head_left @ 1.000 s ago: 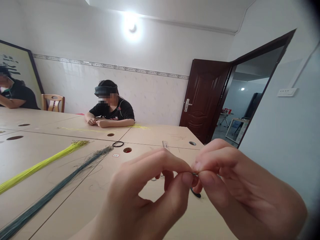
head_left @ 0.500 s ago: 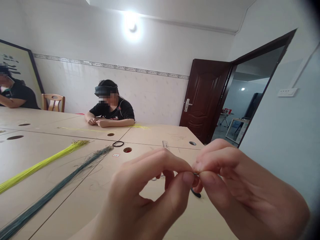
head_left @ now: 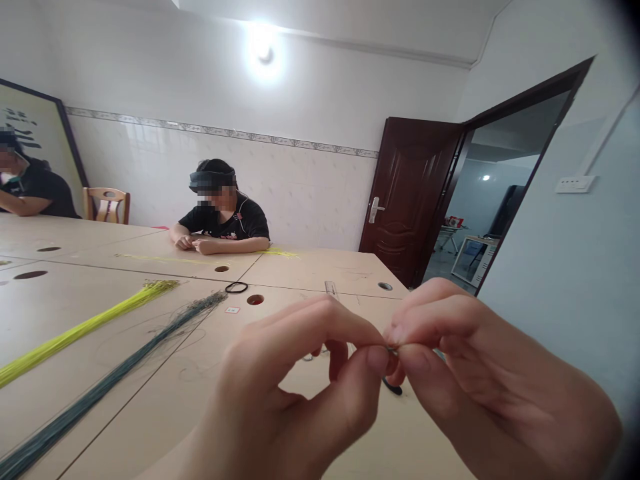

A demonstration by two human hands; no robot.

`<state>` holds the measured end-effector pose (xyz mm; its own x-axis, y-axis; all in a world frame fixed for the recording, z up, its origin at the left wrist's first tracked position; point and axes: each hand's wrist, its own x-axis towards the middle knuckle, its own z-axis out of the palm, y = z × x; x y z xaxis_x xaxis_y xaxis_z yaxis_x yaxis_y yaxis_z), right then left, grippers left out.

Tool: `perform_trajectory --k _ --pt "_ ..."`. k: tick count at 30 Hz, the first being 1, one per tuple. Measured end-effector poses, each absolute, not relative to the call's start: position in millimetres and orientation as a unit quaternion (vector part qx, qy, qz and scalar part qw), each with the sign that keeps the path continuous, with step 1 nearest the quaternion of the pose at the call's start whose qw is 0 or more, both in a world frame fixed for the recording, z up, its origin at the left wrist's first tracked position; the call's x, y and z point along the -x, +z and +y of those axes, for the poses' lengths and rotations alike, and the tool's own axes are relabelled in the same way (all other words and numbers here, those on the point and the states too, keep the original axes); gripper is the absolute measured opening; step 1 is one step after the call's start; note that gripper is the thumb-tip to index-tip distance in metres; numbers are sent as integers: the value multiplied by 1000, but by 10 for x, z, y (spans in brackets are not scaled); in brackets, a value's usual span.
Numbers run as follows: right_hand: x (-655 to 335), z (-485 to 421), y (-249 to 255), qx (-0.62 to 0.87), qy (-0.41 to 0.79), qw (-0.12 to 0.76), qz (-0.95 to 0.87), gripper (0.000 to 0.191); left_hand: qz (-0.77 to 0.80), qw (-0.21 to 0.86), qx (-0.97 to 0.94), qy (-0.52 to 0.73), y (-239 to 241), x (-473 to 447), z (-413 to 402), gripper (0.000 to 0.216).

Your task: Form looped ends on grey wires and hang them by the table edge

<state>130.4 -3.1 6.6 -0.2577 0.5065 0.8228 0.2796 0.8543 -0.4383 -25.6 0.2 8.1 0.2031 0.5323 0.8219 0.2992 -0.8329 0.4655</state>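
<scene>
My left hand [head_left: 265, 400] is closed, with thumb and forefinger pinched at the tips. Right against them are the pinched fingertips of my right hand [head_left: 480, 380]. Between the two pinches a very small part of a thin greenish strand [head_left: 393, 349] shows; most of it is hidden by the fingers. Both hands are raised over the pale table. To the left lie a bundle of dark green strands [head_left: 135, 367] and, beyond it, a bundle of bright yellow strands [head_left: 95, 323], both with tangled far ends.
A black-handled tool [head_left: 393, 387] lies partly hidden beneath my hands. A black ring [head_left: 237, 287], a small label [head_left: 233, 310] and a ruler [head_left: 331, 289] rest farther off on the table [head_left: 200, 413]. A co-worker [head_left: 225, 213] sits across; another person [head_left: 37, 187] is far left.
Both hands keep nearly the same place and pinch. My left thumb tip has shifted very slightly, and the visible bit of strand looks a little different.
</scene>
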Motion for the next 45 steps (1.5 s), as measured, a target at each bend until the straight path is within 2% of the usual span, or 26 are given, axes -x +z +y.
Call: perform_trajectory --k 45 --pt "-1380 5 41 224 80 539 -808 16 266 95 -766 578 80 258 19 15"
